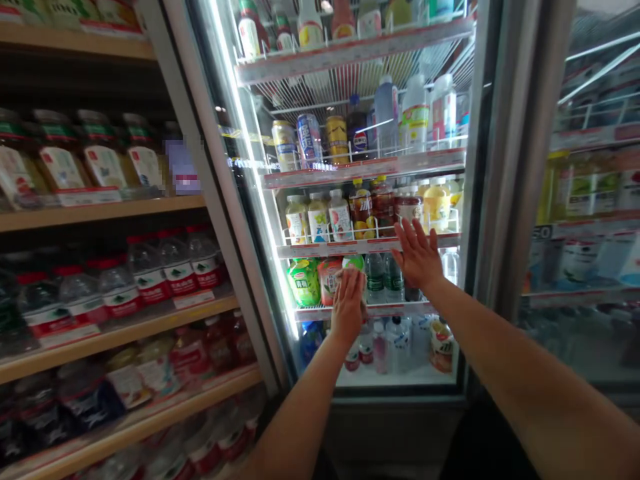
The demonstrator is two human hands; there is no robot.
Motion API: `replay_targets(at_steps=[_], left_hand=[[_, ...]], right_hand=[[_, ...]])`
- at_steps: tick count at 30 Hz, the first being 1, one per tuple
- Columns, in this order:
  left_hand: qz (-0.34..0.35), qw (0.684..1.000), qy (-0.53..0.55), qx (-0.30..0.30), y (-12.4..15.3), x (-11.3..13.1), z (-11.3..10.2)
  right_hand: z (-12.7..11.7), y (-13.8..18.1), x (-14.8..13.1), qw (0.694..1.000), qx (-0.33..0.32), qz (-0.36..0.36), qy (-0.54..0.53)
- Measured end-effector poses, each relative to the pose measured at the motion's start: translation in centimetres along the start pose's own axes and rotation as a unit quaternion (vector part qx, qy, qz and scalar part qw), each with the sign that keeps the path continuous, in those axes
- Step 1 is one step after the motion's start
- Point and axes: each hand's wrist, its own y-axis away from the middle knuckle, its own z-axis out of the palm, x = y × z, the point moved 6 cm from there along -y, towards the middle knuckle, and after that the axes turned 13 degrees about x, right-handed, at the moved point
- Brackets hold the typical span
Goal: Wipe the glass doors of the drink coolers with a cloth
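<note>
A closed glass fridge door (320, 357) stands in front of me, with lit drink shelves behind it. My left hand (347, 310) presses a light cloth (363, 293) against the glass, in front of the lower shelf. Most of the cloth is hidden under the fingers. To the right and a little higher, my right hand (419, 257) is open, fingers spread and palm toward the pane; it appears to rest on the glass and holds nothing. Green drink packs (303, 281) and a red pack (327, 279) show through the glass beside my left hand.
Wooden shelves (125, 327) with bottled drinks run along the left. A metal door frame (520, 167) separates this fridge from another glass-fronted cooler (590, 260) on the right. Behind the pane are cans (309, 140) and small juice bottles (319, 219).
</note>
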Motion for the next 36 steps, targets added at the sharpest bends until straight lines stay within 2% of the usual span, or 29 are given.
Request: replay_targets(at_steps=[4, 6, 8, 12, 14, 18, 22, 30, 36], left_hand=[[-0.010, 0.999, -0.001, 0.049, -4.6, -1.6, -1.3], [-0.016, 0.998, -0.008, 0.053, -5.5, -1.9, -1.4], [-0.009, 0.999, -0.012, 0.040, -4.7, -1.5, -1.1], [0.048, 0.998, -0.014, -0.024, -0.3, 0.5, 0.2], [0.066, 0.997, -0.014, -0.040, 1.1, 1.0, 0.5], [0.088, 0.996, -0.010, -0.030, -0.3, 0.6, -0.1], [0.060, 0.998, -0.011, -0.010, -2.5, -0.1, -0.8], [0.052, 0.997, -0.013, -0.047, 0.4, 0.5, -0.4], [0.050, 0.998, -0.013, -0.024, -0.9, 0.1, -0.7]], right_hand=[[0.1, 0.2, -0.1, 1.000, -0.003, 0.004, 0.000], [0.1, 0.3, -0.1, 1.000, -0.006, 0.010, -0.003], [0.1, 0.4, -0.2, 1.000, -0.010, 0.018, -0.009], [0.2, 0.4, -0.2, 0.999, -0.020, 0.027, -0.017], [0.2, 0.5, -0.2, 0.999, -0.023, 0.026, -0.020], [0.3, 0.6, -0.2, 0.999, -0.018, 0.025, -0.013], [0.4, 0.9, -0.3, 0.999, -0.013, 0.038, -0.015], [0.6, 1.4, -0.4, 0.999, -0.009, 0.042, -0.013], [0.7, 1.6, -0.3, 0.999, -0.013, 0.038, -0.010]])
